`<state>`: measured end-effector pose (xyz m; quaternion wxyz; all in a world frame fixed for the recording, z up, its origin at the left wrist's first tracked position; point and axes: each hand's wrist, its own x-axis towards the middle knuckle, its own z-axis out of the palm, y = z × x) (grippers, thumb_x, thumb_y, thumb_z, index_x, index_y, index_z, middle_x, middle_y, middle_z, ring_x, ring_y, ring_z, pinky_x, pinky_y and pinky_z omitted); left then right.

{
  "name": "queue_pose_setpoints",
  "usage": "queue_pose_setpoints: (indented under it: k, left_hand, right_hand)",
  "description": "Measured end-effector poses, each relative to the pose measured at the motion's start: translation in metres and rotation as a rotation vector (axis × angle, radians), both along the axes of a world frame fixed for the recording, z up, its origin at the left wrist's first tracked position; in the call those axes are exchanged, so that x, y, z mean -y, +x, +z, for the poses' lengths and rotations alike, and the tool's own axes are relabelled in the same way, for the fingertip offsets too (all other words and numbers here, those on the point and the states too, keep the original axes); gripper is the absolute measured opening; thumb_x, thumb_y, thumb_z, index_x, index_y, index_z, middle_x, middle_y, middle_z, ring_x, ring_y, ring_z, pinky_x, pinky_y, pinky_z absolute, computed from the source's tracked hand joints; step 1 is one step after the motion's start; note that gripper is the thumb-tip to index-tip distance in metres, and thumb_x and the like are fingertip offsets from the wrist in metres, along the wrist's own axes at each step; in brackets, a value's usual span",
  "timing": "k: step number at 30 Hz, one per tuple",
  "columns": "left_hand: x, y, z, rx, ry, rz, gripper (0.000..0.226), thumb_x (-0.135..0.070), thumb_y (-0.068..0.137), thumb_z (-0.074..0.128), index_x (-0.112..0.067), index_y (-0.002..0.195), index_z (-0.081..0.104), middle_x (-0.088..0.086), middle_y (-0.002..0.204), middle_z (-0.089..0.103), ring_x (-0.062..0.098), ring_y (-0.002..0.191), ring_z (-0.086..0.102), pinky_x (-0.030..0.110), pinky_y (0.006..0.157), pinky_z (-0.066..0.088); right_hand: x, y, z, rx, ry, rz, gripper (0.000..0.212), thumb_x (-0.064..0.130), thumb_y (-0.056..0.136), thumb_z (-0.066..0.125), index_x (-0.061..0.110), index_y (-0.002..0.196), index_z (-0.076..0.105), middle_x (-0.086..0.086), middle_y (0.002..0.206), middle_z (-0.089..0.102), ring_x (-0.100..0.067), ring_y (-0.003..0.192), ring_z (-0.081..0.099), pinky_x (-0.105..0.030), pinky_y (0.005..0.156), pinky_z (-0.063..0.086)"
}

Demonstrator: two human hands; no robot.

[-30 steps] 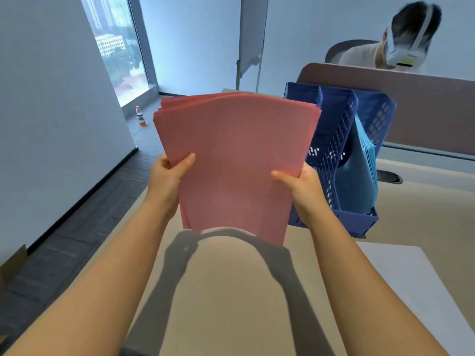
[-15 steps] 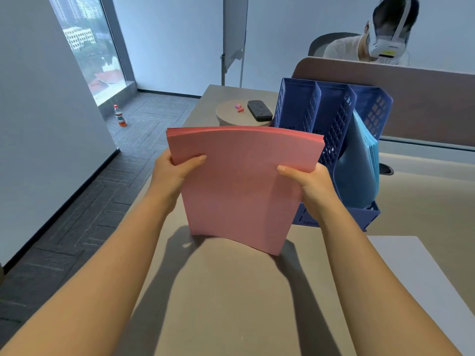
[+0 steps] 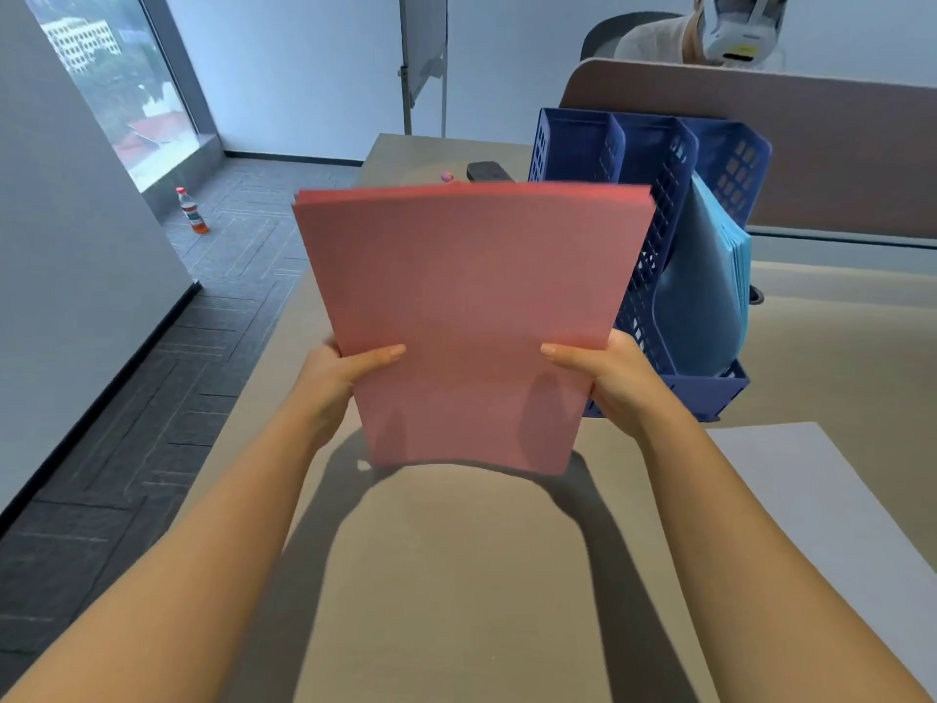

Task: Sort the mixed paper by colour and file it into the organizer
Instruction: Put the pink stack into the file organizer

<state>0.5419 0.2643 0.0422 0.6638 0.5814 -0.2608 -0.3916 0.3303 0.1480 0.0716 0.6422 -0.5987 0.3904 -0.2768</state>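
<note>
I hold a squared-up stack of pink paper upright above the desk, its lower edge off the surface. My left hand grips its left side, thumb across the front. My right hand grips the right side the same way. Just behind and right of the stack stands a blue mesh organizer with three upright slots. The rightmost slot holds light blue paper. The two slots to its left show nothing inside from here, and the pink stack covers their lower parts.
A white sheet lies on the beige desk at right. A black device and a small pink item sit farther back. A brown partition with a seated person behind it runs at the rear. A bottle stands on the floor.
The pink stack dropped down, then rose again off the desk, and its edges now line up. My hands grip lower on the sheets than before.
</note>
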Motion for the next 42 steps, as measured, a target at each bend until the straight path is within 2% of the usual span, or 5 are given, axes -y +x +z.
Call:
queue_pose_setpoints:
  k: [10,20,27,33,42]
  left_hand:
    - [0.01,-0.007,0.001,-0.024,0.014,0.017,0.026,0.011,0.08,0.057,-0.011,0.094,0.059,-0.009,0.068,0.072,0.002,0.062,0.068,0.015,0.059,0.055]
    - [0.017,-0.019,-0.034,0.026,0.215,0.024,0.042,0.007,0.082,0.06,0.009,0.123,0.05,0.015,0.114,0.059,0.025,0.091,0.06,0.016,0.069,0.052]
    - [0.021,0.002,-0.029,0.134,0.267,-0.049,0.015,0.009,0.088,0.051,-0.001,0.093,0.06,-0.005,0.058,0.067,-0.002,0.048,0.061,0.011,0.052,0.05]
    - [0.018,0.028,-0.014,0.139,0.342,-0.271,0.024,0.01,0.089,0.047,-0.009,0.078,0.056,-0.008,0.048,0.065,0.0,0.044,0.061,0.011,0.048,0.05]
    - [0.028,0.028,-0.009,0.276,0.391,-0.364,0.024,0.01,0.088,0.05,-0.008,0.075,0.056,-0.008,0.047,0.063,0.009,0.049,0.061,0.013,0.052,0.05]
  right_hand:
    - [-0.007,0.005,0.007,-0.013,-0.048,-0.133,0.018,-0.001,0.085,0.059,0.014,0.094,0.058,0.004,0.084,0.062,-0.01,0.076,0.058,-0.024,0.07,0.049]
    - [-0.016,-0.002,-0.011,-0.038,0.241,-0.019,0.023,0.005,0.092,0.052,0.014,0.113,0.05,0.003,0.095,0.06,-0.012,0.085,0.057,-0.032,0.085,0.047]
    - [-0.017,-0.005,0.011,-0.372,-0.155,0.13,0.019,0.012,0.093,0.051,0.027,0.082,0.056,0.005,0.083,0.058,-0.014,0.079,0.056,-0.026,0.07,0.046]
    - [-0.016,-0.009,0.024,-0.21,0.317,0.217,0.011,0.008,0.09,0.052,0.014,0.087,0.06,0.003,0.065,0.067,-0.013,0.06,0.064,-0.027,0.052,0.054]
    - [-0.018,-0.021,0.022,-0.119,0.472,0.125,0.011,0.017,0.092,0.05,0.008,0.088,0.055,-0.004,0.066,0.067,-0.016,0.05,0.067,-0.03,0.04,0.055]
